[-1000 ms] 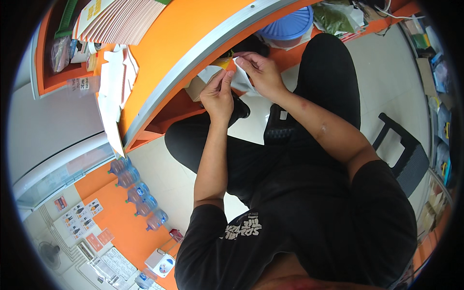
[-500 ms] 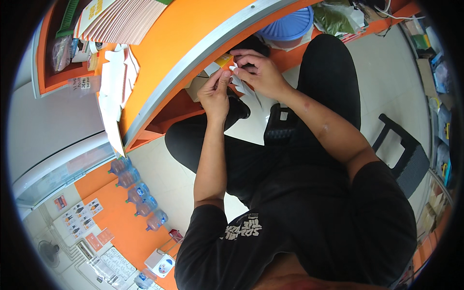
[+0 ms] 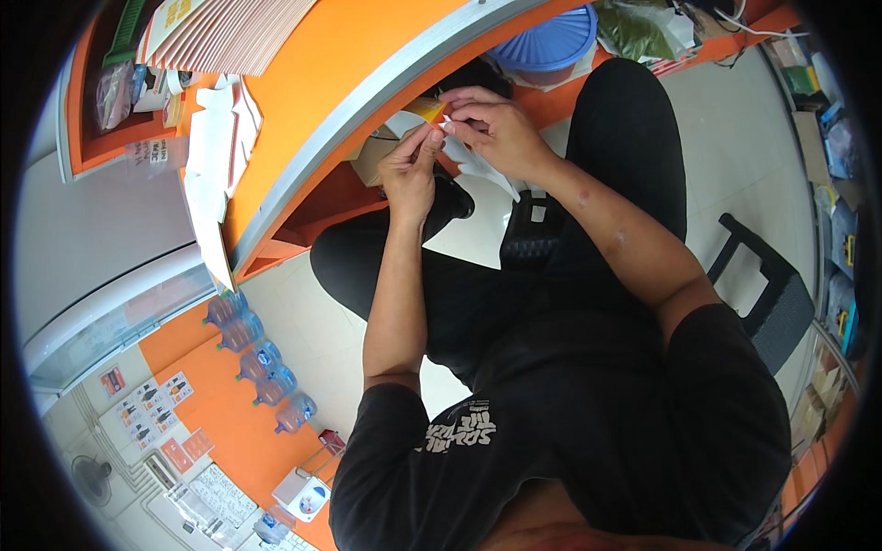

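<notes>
Just past the counter's near edge, my left hand (image 3: 411, 174) and my right hand (image 3: 503, 136) meet over a piece of printed card (image 3: 484, 172). It is white, with a yellow and orange part (image 3: 425, 109) showing beyond my fingers. My left thumb and fingers pinch its edge. The right thumb and forefinger grip the same card close by, near a small white folded bit. Its lower part hangs down between my hands with a jagged outline. The fingers hide much of the card.
On the orange counter (image 3: 303, 101) lie a fanned stack of printed cards (image 3: 220, 32) and white cut card pieces (image 3: 216, 151). A blue-lidded tub (image 3: 547, 41) stands beyond my hands. Several water bottles (image 3: 262, 358) line the left; a black stool (image 3: 767, 294) stands right.
The card has turned a little in my hands, and its white hanging part now looks broader. Both hands keep their pinch, with only small finger shifts. The whole view has shifted slightly.
</notes>
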`<state>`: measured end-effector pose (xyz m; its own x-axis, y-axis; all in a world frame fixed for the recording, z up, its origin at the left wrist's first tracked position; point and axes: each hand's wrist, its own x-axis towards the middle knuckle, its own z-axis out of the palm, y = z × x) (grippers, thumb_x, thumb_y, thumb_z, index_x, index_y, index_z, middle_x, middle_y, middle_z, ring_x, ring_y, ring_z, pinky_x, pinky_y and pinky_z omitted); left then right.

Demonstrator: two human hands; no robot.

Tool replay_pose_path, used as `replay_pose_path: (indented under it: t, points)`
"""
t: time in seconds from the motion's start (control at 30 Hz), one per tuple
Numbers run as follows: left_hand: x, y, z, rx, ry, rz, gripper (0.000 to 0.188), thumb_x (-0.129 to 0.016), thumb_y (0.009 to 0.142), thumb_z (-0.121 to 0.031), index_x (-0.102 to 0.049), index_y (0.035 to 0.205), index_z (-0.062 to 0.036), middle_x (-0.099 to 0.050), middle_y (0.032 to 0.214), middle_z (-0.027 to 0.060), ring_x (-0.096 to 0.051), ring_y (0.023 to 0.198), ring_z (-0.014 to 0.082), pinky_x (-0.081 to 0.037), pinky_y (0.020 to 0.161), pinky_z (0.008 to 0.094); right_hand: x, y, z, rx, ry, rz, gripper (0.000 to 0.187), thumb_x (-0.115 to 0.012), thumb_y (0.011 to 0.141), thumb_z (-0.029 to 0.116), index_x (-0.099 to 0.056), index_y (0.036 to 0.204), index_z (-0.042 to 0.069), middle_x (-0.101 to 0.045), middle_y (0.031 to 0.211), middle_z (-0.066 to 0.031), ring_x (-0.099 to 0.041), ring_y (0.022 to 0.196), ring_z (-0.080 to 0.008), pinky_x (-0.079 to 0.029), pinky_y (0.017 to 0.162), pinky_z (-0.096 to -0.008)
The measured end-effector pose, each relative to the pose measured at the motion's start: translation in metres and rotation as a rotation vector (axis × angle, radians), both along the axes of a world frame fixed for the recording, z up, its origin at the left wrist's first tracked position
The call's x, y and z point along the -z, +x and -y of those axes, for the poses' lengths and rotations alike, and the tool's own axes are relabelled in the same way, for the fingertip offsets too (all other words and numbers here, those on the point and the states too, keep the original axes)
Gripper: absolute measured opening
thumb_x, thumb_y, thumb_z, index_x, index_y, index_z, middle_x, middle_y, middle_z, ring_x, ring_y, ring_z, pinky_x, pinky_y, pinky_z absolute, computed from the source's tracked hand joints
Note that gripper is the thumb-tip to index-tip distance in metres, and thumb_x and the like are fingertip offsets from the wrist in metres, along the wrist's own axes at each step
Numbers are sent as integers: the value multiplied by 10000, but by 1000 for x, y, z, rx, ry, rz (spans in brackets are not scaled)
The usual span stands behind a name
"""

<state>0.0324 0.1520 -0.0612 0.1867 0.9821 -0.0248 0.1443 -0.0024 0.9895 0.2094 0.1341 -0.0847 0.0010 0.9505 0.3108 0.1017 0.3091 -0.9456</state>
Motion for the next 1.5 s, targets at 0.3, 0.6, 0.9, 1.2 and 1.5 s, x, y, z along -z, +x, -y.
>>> replay_pose_path:
  t: [0.3,0.6,0.9,1.2,1.5]
  points:
    - [-1,3,2,-18,-30,-36,288,-688,984,-133,-694,1210,46,-719,1082,85,-668,951,126,-564,856,278,9,-1,-8,14,-94,-190,192,-705,935,170,-742,1022,4,-665,1251,-95,-683,1023,-226,-560,782,-340]
    - [-5,8,4,-66,0,-92,291,-715,966,-133,-700,1189,54,-710,1060,73,-645,910,106,-535,830,250,18,-2,-10,-17,-136,-316,216,-749,909,161,-742,1047,-5,-680,1264,-145,-705,1038,-206,-589,870,-333]
    - [-7,8,1,41,181,-187,395,-742,946,-147,-650,1264,70,-636,1243,104,-634,1040,137,-510,889,260,17,-7,-6,-51,-161,-282,269,-679,970,194,-729,1162,13,-596,1406,-169,-663,1145,-205,-573,886,-313]
    - [0,1,-4,-346,-43,-113,429,-722,957,-173,-628,1276,98,-724,1041,119,-680,890,143,-584,787,299,1,-25,10,-15,-198,-111,331,-788,850,227,-535,925,28,-520,1434,-158,-596,1227,-335,-511,970,-381]
    - [-5,-6,-11,-80,-11,-37,332,-728,916,-89,-650,1214,34,-675,1156,100,-647,1001,158,-557,828,306,30,-29,-3,100,-277,-202,241,-741,884,228,-629,962,30,-688,1014,-115,-677,963,-250,-522,873,-375]
